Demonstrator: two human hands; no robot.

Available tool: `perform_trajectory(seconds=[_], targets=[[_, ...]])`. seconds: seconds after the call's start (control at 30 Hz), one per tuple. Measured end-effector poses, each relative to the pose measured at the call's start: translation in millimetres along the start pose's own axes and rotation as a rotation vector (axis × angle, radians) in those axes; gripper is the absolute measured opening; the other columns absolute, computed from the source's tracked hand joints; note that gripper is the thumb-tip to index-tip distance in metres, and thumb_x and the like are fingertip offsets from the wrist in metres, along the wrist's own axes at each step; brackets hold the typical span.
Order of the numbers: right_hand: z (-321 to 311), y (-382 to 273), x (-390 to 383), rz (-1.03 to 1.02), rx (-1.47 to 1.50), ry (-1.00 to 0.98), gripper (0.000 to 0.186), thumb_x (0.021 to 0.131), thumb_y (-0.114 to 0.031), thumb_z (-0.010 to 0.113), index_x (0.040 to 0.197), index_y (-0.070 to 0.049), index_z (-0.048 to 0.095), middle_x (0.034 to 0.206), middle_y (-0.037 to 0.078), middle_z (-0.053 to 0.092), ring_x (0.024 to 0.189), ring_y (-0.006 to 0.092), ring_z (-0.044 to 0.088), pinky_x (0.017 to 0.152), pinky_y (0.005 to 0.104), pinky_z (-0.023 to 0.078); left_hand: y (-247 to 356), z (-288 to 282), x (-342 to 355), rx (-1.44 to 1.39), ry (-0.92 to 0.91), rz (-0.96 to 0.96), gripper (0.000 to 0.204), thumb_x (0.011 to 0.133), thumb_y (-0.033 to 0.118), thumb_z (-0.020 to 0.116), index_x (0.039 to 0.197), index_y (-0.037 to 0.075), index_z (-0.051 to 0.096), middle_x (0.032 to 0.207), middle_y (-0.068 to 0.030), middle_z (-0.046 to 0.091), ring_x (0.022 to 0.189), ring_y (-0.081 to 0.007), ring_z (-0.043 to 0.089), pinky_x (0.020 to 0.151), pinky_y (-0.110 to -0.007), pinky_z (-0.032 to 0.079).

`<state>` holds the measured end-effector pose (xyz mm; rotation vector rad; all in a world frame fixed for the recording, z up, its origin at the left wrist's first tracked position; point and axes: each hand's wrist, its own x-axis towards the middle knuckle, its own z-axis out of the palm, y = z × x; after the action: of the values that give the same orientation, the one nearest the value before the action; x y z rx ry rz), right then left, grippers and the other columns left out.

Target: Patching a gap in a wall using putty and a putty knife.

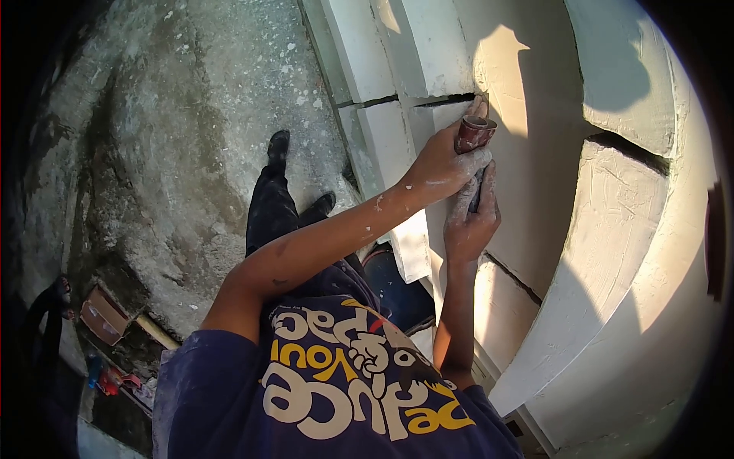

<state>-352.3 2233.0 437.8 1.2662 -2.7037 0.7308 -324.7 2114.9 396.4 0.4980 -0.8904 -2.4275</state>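
Note:
Both my hands are on a short dark reddish-brown tube (475, 135), its round open end facing up toward me. Around its upper part my left hand (451, 157) is closed, with fingertips reaching past it toward the pale wall (535, 183). Just below, my right hand (472, 226) grips the tube's darker lower end between thumb and fingers. White powder coats both hands and speckles the left forearm. The tube lies close to the wall's curved, plastered face; whether it touches is hidden by my hands.
White stepped mouldings (375, 61) with dark gaps run along the wall. A thick curved plaster band (612, 206) bends at the right. A dark blue container (394, 283) stands below my arms. Brick-like debris (105, 315) lies on the stained concrete floor (191, 153) at left.

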Motion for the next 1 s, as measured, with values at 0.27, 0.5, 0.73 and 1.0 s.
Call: perform_trajectory(seconds=[0.27,0.5,0.73,1.0], targets=[[-0.1,14.7,7.3,-0.032,0.007,0.008,0.041,0.102,-0.01,0.054,0.14,0.007,0.055,0.121,0.031,0.067,0.106,0.0432,0.07,0.094,0.0433,0.053,9.0,2.6,-2.3,-0.014,-0.016,-0.156,0.033,0.089,0.011,0.065,0.118,-0.002,0.057,0.099,-0.0054,0.064,0.09,-0.0131,0.057,0.086,-0.033,0.049],[-9.7,21.3,15.1,0.376,0.473,-0.144,0.044,0.105,-0.009,0.051,0.145,0.01,0.05,0.132,0.019,0.066,0.117,0.0222,0.061,0.104,0.0357,0.047,9.5,9.4,-2.1,0.034,0.024,-0.032,0.038,0.089,0.007,0.067,0.125,-0.002,0.057,0.108,-0.0081,0.065,0.1,-0.0157,0.058,0.094,-0.033,0.048],[-5.2,16.1,-5.2,-0.011,0.143,0.017,0.043,0.1,-0.007,0.056,0.14,0.011,0.054,0.126,0.031,0.066,0.114,0.0422,0.069,0.097,0.0435,0.053,3.8,12.7,-15.2,0.098,-0.02,0.17,0.055,0.091,-0.005,0.062,0.143,-0.007,0.047,0.147,-0.0117,0.054,0.127,-0.015,0.054,0.11,-0.031,0.042],[-16.2,3.7,2.0,0.037,0.12,-0.04,0.042,0.101,-0.007,0.056,0.14,0.01,0.054,0.124,0.03,0.067,0.111,0.0388,0.07,0.093,0.0426,0.054,7.1,13.2,-18.7,-0.083,-0.013,-0.029,0.055,0.092,-0.003,0.06,0.145,-0.006,0.045,0.146,-0.0115,0.055,0.125,-0.0147,0.055,0.109,-0.031,0.042]])
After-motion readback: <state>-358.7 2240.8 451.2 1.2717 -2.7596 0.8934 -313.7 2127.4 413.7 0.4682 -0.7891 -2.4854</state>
